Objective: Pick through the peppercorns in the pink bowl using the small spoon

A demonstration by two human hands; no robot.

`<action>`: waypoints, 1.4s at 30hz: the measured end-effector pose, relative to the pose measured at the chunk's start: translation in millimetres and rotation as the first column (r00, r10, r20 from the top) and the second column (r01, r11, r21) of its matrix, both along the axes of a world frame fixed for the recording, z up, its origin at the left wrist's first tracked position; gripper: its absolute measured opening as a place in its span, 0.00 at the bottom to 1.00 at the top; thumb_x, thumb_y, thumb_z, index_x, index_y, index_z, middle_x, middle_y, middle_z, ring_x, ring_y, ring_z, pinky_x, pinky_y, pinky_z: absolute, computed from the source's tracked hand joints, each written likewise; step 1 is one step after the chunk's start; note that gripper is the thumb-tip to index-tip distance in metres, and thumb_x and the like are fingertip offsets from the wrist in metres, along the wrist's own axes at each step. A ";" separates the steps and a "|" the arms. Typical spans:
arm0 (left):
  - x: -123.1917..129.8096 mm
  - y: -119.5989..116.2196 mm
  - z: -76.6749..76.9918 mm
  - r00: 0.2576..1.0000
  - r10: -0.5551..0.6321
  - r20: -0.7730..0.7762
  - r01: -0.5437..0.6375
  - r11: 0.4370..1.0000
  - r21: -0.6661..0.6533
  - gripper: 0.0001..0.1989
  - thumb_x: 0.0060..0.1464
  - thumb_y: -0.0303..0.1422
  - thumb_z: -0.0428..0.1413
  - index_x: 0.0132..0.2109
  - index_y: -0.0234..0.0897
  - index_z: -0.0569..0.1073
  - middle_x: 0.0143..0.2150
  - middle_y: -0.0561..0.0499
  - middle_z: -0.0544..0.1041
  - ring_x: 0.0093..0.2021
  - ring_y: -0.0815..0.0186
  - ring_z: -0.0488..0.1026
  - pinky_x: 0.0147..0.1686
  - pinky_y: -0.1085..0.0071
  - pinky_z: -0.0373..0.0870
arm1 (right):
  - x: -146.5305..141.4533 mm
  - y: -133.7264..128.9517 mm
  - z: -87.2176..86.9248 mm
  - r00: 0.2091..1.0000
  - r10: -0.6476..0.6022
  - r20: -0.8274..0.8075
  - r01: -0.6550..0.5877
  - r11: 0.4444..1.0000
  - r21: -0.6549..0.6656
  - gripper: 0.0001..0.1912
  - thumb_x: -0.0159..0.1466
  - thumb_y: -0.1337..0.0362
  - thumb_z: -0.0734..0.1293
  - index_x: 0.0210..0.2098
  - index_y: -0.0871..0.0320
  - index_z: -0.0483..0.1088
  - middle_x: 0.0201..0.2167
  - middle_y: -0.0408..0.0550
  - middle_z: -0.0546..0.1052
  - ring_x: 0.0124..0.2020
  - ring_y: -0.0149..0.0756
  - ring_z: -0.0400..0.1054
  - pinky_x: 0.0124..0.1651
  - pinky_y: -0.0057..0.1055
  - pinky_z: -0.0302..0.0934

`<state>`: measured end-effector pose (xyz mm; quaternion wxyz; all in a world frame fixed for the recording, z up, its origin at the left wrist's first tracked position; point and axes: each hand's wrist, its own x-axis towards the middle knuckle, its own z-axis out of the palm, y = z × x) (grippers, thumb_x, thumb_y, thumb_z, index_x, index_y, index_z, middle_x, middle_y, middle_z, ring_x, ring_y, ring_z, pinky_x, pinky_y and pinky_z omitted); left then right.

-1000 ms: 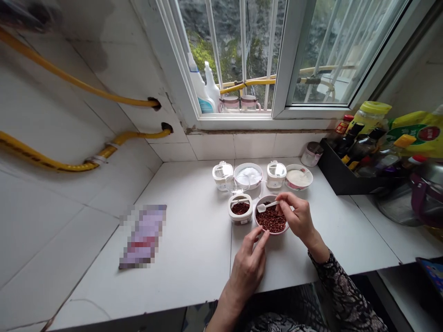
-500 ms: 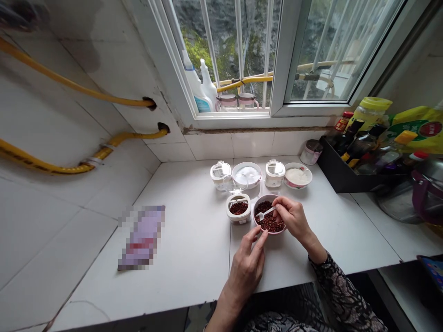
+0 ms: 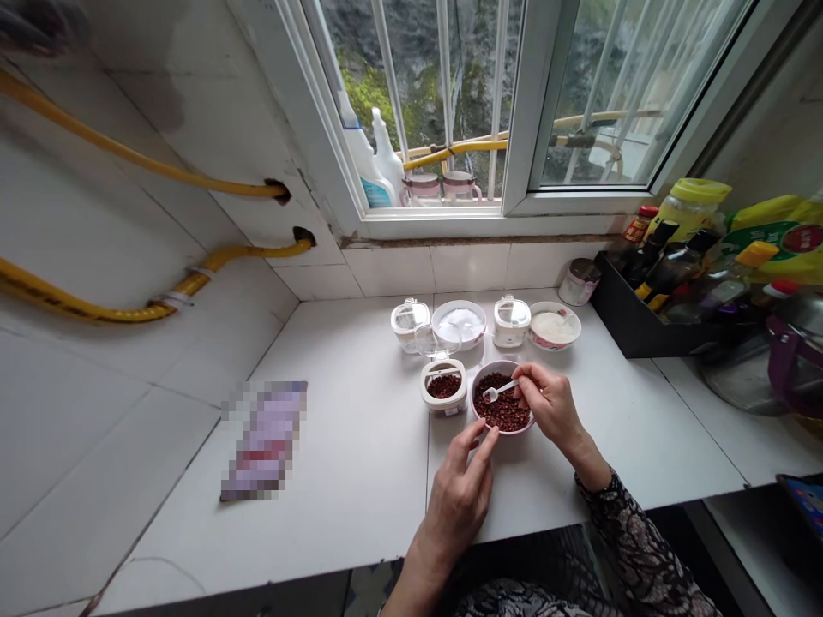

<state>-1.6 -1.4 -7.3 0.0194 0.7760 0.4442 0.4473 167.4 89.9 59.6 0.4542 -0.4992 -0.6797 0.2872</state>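
A small white spoon [image 3: 494, 394] is pinched between the thumb and fingers of my right hand [image 3: 550, 410]. Its head is over a round bowl [image 3: 475, 377] filled with dark red-brown dried grains that look like peppercorns [image 3: 505, 417]. At the bowl's near rim, the fingertips of my left hand [image 3: 455, 493] hold its edge. Just left of the bowl stands a white seasoning jar [image 3: 443, 406], its clear lid [image 3: 438, 339] raised; the same red-brown grains show inside.
Behind stand two lidded seasoning jars [image 3: 411, 322] [image 3: 512, 322], a bowl of white granules [image 3: 460, 324] and a patterned bowl [image 3: 554, 344] with pale contents. A black box of bottles [image 3: 621, 321] is at right, beside a pot [image 3: 739, 373]. A blurred purple packet [image 3: 267, 437] lies left.
My right hand has moved slightly to the right, taking the spoon with it across the bowl. My left hand stays at the near rim.
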 end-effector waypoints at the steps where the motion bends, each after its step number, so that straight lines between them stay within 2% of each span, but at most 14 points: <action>1: -0.1 0.0 0.1 1.000 -0.001 0.001 0.001 1.000 -0.001 0.30 0.62 0.18 0.47 0.68 0.40 0.60 0.58 0.39 0.69 0.57 0.59 0.72 0.50 0.67 0.78 | 0.1 0.0 0.2 1.000 -0.002 0.010 0.002 1.000 0.013 0.09 0.64 0.65 0.60 0.31 0.56 0.70 0.19 0.42 0.73 0.21 0.33 0.68 0.26 0.27 0.62; 5: -0.2 0.4 -0.4 1.000 -0.005 0.010 0.005 1.000 0.004 0.30 0.62 0.18 0.47 0.69 0.41 0.59 0.58 0.39 0.70 0.58 0.59 0.73 0.50 0.67 0.78 | 0.8 0.7 0.0 0.999 -0.012 0.041 0.010 0.999 0.042 0.09 0.63 0.65 0.60 0.31 0.56 0.70 0.19 0.41 0.72 0.21 0.33 0.68 0.26 0.27 0.61; 12: 0.0 0.1 -0.5 1.000 0.003 -0.001 -0.003 1.000 -0.007 0.30 0.63 0.19 0.47 0.69 0.42 0.59 0.58 0.39 0.70 0.57 0.59 0.73 0.50 0.66 0.79 | 0.6 1.2 -2.2 1.000 -0.016 -0.008 0.016 1.000 -0.008 0.08 0.63 0.64 0.61 0.31 0.55 0.70 0.18 0.41 0.72 0.20 0.33 0.68 0.25 0.27 0.62; 22: -0.4 -0.4 -0.3 1.000 0.008 -0.002 -0.008 1.000 -0.009 0.29 0.63 0.19 0.46 0.69 0.41 0.60 0.58 0.39 0.70 0.57 0.59 0.73 0.50 0.66 0.78 | 2.3 3.7 5.4 0.948 -0.032 -0.317 -0.026 0.984 -0.175 0.10 0.61 0.58 0.65 0.31 0.58 0.70 0.19 0.42 0.75 0.17 0.31 0.68 0.22 0.27 0.65; 25: -0.7 -0.7 -1.4 1.000 0.010 -0.008 -0.010 1.000 -0.018 0.29 0.63 0.20 0.46 0.68 0.41 0.60 0.58 0.39 0.70 0.57 0.58 0.73 0.50 0.65 0.79 | -0.3 0.1 12.1 0.943 -0.013 -0.334 -0.030 0.992 -0.122 0.10 0.63 0.57 0.65 0.33 0.57 0.70 0.21 0.42 0.75 0.18 0.31 0.70 0.24 0.27 0.67; 28: -1.0 -0.3 -1.8 1.000 0.005 -0.006 -0.005 1.000 -0.008 0.29 0.63 0.19 0.46 0.69 0.41 0.60 0.58 0.39 0.70 0.58 0.59 0.73 0.50 0.66 0.78 | -8.3 -6.1 18.4 0.961 0.015 -0.276 -0.013 1.000 0.007 0.09 0.66 0.58 0.63 0.37 0.56 0.70 0.24 0.43 0.77 0.22 0.33 0.72 0.28 0.30 0.69; 31: -1.1 0.7 -1.6 1.000 -0.007 0.001 0.007 1.000 0.005 0.30 0.63 0.18 0.46 0.69 0.41 0.59 0.58 0.39 0.70 0.58 0.59 0.73 0.50 0.67 0.78 | -19.7 -10.7 21.0 0.993 0.055 -0.102 -0.036 0.983 0.181 0.07 0.69 0.62 0.61 0.40 0.55 0.71 0.28 0.46 0.79 0.27 0.35 0.74 0.34 0.32 0.70; 35: -1.0 1.2 -0.3 1.000 -0.012 -0.005 0.013 1.000 0.014 0.31 0.62 0.17 0.46 0.69 0.40 0.58 0.58 0.38 0.69 0.57 0.59 0.73 0.50 0.66 0.79 | -30.2 -11.0 19.0 0.972 0.164 0.166 -0.215 0.905 0.367 0.09 0.68 0.67 0.60 0.39 0.55 0.72 0.32 0.50 0.81 0.32 0.39 0.75 0.37 0.34 0.68; 37: -0.7 0.9 0.4 1.000 -0.012 -0.010 0.012 1.000 0.015 0.30 0.61 0.17 0.46 0.69 0.39 0.59 0.58 0.38 0.69 0.57 0.59 0.73 0.50 0.66 0.78 | -28.9 -10.5 18.0 0.968 0.164 0.192 -0.228 0.895 0.384 0.09 0.68 0.67 0.60 0.39 0.56 0.72 0.32 0.50 0.81 0.31 0.38 0.75 0.36 0.34 0.68; 42: 0.0 0.0 -0.1 1.000 -0.010 -0.006 0.010 1.000 0.001 0.30 0.61 0.16 0.47 0.67 0.38 0.61 0.58 0.39 0.68 0.59 0.60 0.71 0.53 0.66 0.77 | -9.1 -7.3 17.7 0.998 0.013 0.059 -0.029 0.960 0.277 0.09 0.68 0.67 0.60 0.38 0.56 0.72 0.27 0.45 0.78 0.26 0.35 0.72 0.32 0.30 0.66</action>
